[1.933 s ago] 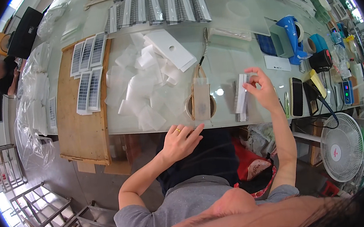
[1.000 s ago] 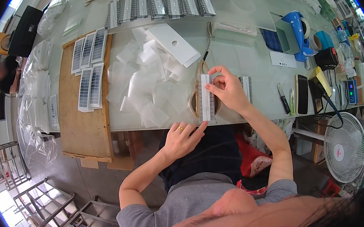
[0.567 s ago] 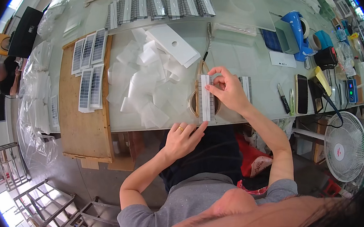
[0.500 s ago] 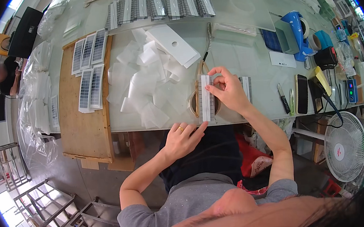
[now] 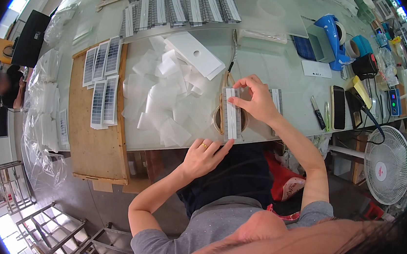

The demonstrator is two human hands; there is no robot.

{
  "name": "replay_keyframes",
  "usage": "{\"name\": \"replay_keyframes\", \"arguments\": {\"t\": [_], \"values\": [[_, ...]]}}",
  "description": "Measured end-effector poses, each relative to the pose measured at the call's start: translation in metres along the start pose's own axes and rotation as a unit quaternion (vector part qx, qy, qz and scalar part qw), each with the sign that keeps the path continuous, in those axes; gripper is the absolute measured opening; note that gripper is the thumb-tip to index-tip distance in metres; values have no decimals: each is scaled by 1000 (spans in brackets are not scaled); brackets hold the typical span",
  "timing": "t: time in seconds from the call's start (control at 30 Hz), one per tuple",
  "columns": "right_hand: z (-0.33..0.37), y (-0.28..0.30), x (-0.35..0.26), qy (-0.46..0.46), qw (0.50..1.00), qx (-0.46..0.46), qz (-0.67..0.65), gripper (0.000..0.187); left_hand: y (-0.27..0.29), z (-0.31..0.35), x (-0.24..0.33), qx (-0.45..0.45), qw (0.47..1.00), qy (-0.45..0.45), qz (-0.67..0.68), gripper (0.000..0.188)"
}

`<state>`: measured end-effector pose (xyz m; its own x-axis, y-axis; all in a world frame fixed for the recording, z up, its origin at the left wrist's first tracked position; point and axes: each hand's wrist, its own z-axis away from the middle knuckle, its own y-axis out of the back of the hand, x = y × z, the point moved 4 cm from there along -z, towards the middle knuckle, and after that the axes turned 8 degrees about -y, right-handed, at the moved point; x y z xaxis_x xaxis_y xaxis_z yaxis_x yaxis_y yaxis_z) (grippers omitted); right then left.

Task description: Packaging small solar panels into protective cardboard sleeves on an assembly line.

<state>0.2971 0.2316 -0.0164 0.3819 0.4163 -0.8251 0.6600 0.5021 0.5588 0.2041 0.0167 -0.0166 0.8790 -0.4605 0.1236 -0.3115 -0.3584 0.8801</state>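
Observation:
A narrow grey gridded panel with a white band along its middle (image 5: 232, 119) lies lengthwise before me at the table's front edge. My right hand (image 5: 257, 101) is at its far end, thumb on the white band and index finger bent at the top right corner. My left hand (image 5: 207, 158) is at the near end; its index fingertip touches the panel's lower edge, the other fingers loosely bent. Under the panel, a round ring-shaped thing (image 5: 217, 121) shows partly. A similar gridded panel (image 5: 276, 101) lies right of it, partly behind my right hand.
Translucent white sheets (image 5: 159, 99) and a white box (image 5: 195, 54) lie left of centre. Small solar panels (image 5: 109, 101) rest on a wooden board (image 5: 88, 152). Rows of gridded panels (image 5: 194, 8) fill the back. At right are a knife (image 5: 317, 112), a phone (image 5: 338, 108) and a blue tape dispenser (image 5: 338, 40).
The whole view has shifted slightly, so the table appears a little lower. Both hands keep nearly the same places at the panel.

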Motion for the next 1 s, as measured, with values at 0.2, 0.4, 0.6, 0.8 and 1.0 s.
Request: {"name": "replay_keyframes", "arguments": {"t": [0.2,0.4,0.6,0.8,1.0], "values": [[-2,4,-3,-36,999,-18,13,35,0,1,-2,0,1000,-10,-6,57],[0,6,-8,-16,998,-1,60,33,-1,2,-2,-3,1000,-9,-1,58],[1,7,-16,8,995,8,96,29,10,-3,-4,51,996,-77,2,49],[1,6,-15,16,994,-15,108,23,34,-80,-96,119,975,184,18,30],[-2,3,-17,19,992,-37,118,16,20,-97,-163,-7,932,331,149,39]]}}
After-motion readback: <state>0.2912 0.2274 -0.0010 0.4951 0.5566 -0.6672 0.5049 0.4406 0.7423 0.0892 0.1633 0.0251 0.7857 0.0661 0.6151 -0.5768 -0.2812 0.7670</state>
